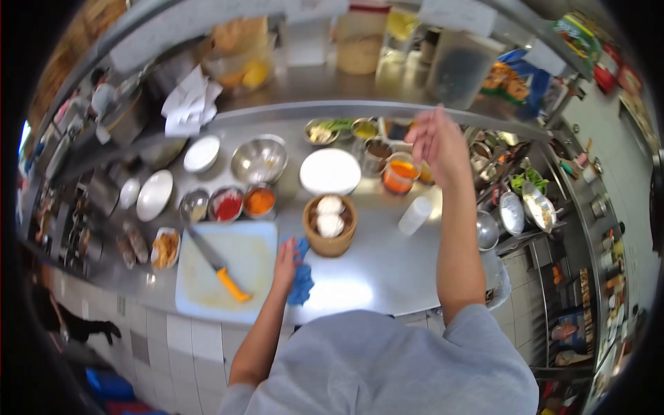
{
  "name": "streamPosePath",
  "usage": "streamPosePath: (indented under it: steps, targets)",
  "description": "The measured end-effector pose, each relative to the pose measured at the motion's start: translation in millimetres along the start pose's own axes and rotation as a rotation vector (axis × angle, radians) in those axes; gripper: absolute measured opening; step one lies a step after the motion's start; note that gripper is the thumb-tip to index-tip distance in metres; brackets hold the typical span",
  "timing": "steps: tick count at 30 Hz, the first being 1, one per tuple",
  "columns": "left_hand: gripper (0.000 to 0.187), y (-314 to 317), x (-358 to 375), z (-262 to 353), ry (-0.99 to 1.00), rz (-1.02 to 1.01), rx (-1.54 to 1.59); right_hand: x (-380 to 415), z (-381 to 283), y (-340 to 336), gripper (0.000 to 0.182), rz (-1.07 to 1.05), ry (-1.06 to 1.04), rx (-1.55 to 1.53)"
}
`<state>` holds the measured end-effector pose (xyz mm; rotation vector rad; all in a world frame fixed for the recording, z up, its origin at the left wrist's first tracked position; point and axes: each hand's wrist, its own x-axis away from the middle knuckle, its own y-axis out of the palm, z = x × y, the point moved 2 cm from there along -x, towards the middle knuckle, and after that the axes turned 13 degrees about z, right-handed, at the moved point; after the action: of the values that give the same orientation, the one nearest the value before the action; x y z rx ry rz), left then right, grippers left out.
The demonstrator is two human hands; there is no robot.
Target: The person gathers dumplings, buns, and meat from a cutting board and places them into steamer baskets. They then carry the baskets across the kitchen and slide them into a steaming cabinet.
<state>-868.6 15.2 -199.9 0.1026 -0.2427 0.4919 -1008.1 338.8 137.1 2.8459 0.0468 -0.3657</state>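
My left hand (pixel 285 261) is over the right edge of the white cutting board (pixel 200 266), its fingers loosely apart against a crumpled blue cloth (pixel 302 280). A knife with a yellow handle (pixel 232 283) lies across that board. To the right of the cloth stands a round bamboo steamer (pixel 330 245) holding two white buns (pixel 330 225). My right hand (pixel 439 142), slightly blurred, is raised with parted fingers and nothing visible in it. It overlaps the back of the counter in this view, near a clear tub of orange sauce (pixel 400 176).
Behind the steamer is a white plate (pixel 330 171). Small bowls of red (pixel 226 205) and orange (pixel 259 201) ingredients and a steel bowl (pixel 259 159) stand left. A translucent bottle (pixel 415 216) is at right. A loaded shelf (pixel 311 90) spans the back.
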Motion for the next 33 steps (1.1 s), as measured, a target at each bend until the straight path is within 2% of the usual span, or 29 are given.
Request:
streamPosePath:
  steps: [2, 4, 5, 6, 8, 10, 12, 14, 16, 18, 20, 22, 25, 26, 28, 33]
  targets:
    - [0.068, 13.6, -8.9, 9.5, -0.059, -0.006, -0.01, 35.7, 83.7, -6.1, 0.052, 0.015, 0.316, 0.236]
    - [0.074, 24.3, -24.7, 10.6, -0.076, -0.023, -0.055, 69.7, 187.4, -27.8, 0.064, -0.005, 0.214, 0.449]
    - [0.079, 33.4, -31.1, 11.5, -0.076, -0.06, -0.096, 83.0, 227.5, -33.6, 0.067, -0.009, 0.385, 0.445]
    - [0.079, 41.9, -34.3, 15.7, -0.081, -0.081, -0.107, 94.3, 253.9, -34.7, 0.072, -0.004, 0.555, 0.437]
    - [0.083, 58.8, -43.6, 24.5, -0.291, -0.092, 0.071, 103.8, 272.8, -23.0, 0.086, 0.014, 0.743, 0.361]
    - [0.088, 67.9, -56.3, 24.4, -0.287, -0.214, 0.189, 108.6, 301.3, -15.7, 0.091, 0.009, 0.873, 0.265]
    - [0.088, 73.5, -52.3, 36.7, -0.322, -0.277, 0.211, 122.3, 292.7, -3.7, 0.088, -0.008, 0.94, 0.05]
    - [0.089, 77.3, -51.0, 43.2, -0.367, -0.419, 0.158, 139.0, 280.7, -9.7, 0.087, 0.051, 0.916, 0.047]
    - [0.088, 88.5, -43.3, 41.3, -0.407, -0.453, 0.114, 162.1, 280.6, -15.2, 0.087, 0.073, 0.905, 0.042]
    - [0.087, 98.3, -34.0, 23.9, -0.358, -0.713, 0.129, 193.6, 279.5, -28.3, 0.083, 0.167, 0.866, 0.012]
    - [0.086, 106.6, -16.7, 9.6, -0.385, -0.719, 0.048, 220.1, 258.3, -30.9, 0.078, 0.266, 0.824, 0.053]
    - [0.087, 104.0, 2.6, 0.4, -0.508, -0.667, -0.11, 243.0, 247.8, -32.3, 0.075, 0.402, 0.815, -0.042]
    - [0.09, 94.6, 32.6, 0.7, -0.503, -0.667, -0.146, 269.2, 233.8, -30.3, 0.069, 0.428, 0.778, -0.198]
    - [0.09, 89.2, 42.3, -1.8, -0.509, -0.71, -0.148, 279.2, 237.6, -34.5, 0.069, 0.468, 0.761, -0.186]
    - [0.088, 74.9, 52.2, -7.2, -0.501, -0.686, -0.171, 295.9, 250.0, -40.2, 0.07, 0.417, 0.749, -0.214]
    - [0.083, 52.6, 49.8, -25.1, -0.527, -0.775, -0.162, 326.9, 230.9, -21.6, 0.077, 0.417, 0.723, -0.161]
